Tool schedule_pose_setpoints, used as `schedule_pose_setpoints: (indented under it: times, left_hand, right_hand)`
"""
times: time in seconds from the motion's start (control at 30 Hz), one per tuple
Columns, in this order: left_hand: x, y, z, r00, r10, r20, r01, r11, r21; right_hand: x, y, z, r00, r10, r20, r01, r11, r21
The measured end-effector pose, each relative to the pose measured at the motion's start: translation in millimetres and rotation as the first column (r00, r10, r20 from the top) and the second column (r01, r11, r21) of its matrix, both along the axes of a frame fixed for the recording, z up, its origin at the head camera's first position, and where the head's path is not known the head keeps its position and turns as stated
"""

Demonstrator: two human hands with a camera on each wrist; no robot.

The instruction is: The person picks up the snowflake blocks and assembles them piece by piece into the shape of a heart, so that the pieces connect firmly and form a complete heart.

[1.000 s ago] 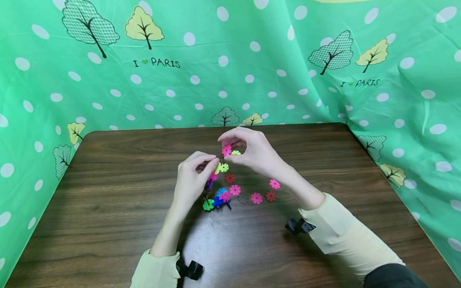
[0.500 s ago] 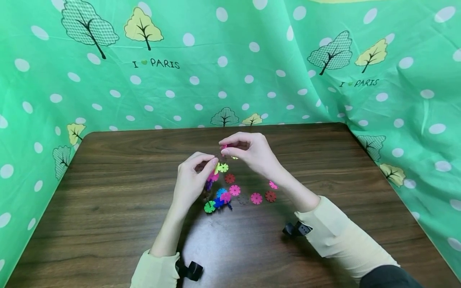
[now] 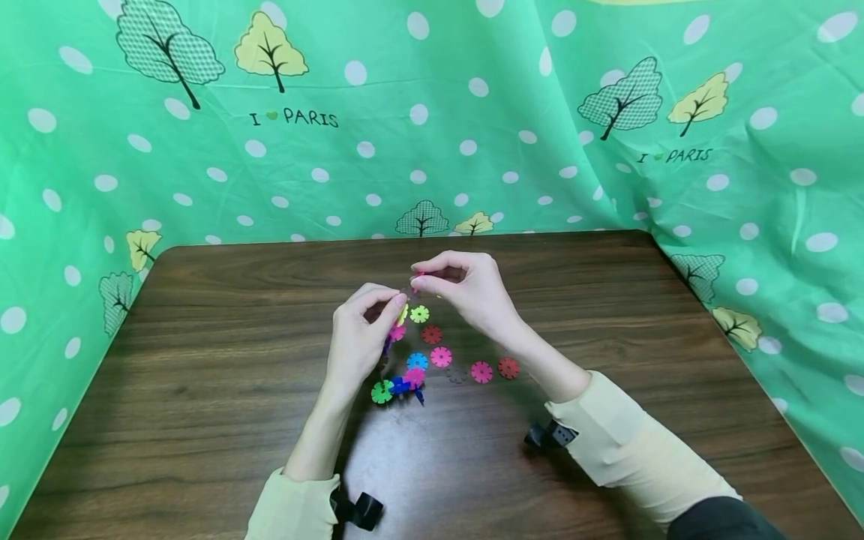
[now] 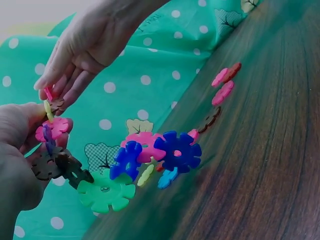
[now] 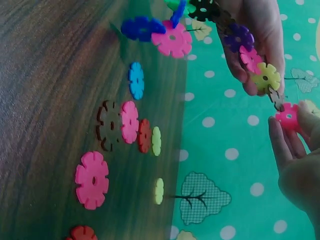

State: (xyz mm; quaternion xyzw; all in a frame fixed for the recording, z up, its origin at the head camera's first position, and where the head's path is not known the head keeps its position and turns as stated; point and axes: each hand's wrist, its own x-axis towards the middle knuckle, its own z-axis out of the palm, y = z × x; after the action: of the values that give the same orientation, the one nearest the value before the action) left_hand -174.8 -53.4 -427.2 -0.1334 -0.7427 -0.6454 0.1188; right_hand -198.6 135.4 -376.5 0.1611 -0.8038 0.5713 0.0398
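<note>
A chain of notched plastic snowflake discs hangs from my left hand [image 3: 364, 334], whose thumb and fingers pinch it near its upper end, by the yellow disc [image 5: 266, 77]. Above that sits a brown disc [image 5: 276, 99]. My right hand [image 3: 475, 296] pinches a pink disc [image 5: 288, 118] between thumb and fingers, its edge right at the brown one. Further down the chain come a purple disc [image 5: 239, 38], dark brown ones, a green disc [image 4: 106, 191], and then blue and pink discs [image 4: 142, 146] at the low end.
Loose discs lie flat on the brown wooden table [image 3: 202, 375]: a yellow disc [image 3: 420, 314], a red disc [image 3: 431, 334], a light blue disc [image 3: 417, 361], a dark brown disc [image 3: 456, 374] and several pink ones. A green dotted cloth [image 3: 418, 150] hangs behind.
My right hand has come slightly down and left, turning the pink disc edge-on in the head view. The low end of the chain has swung left and nearer to me.
</note>
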Motion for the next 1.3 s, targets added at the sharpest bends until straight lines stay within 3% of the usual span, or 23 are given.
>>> schedule_pose_setpoints:
  times: [0.53, 0.8, 1.03, 1.3]
  left_hand:
    - [0.3, 5.9, -5.1, 0.998, 0.061, 0.024, -0.062, 0.997, 0.04]
    - [1.7, 5.6, -3.9, 0.994, 0.037, 0.098, -0.041, 0.998, 0.038]
    - [2.4, 4.8, -1.0, 0.983, 0.004, 0.184, -0.023, 0.995, 0.102]
    - [0.8, 2.5, -3.0, 0.977, -0.026, 0.213, -0.002, 0.992, 0.128]
  right_hand:
    - [3.8, -3.8, -12.9, 0.999, -0.036, -0.02, 0.034, 0.997, -0.068]
    - [0.6, 0.8, -10.9, 1.0, -0.009, 0.017, 0.01, 0.999, -0.035]
    - [-3.0, 2.4, -9.5, 0.997, 0.03, 0.068, -0.024, 0.996, -0.084]
    - [-6.0, 1.8, -8.0, 0.996, 0.048, 0.077, -0.04, 0.994, -0.102]
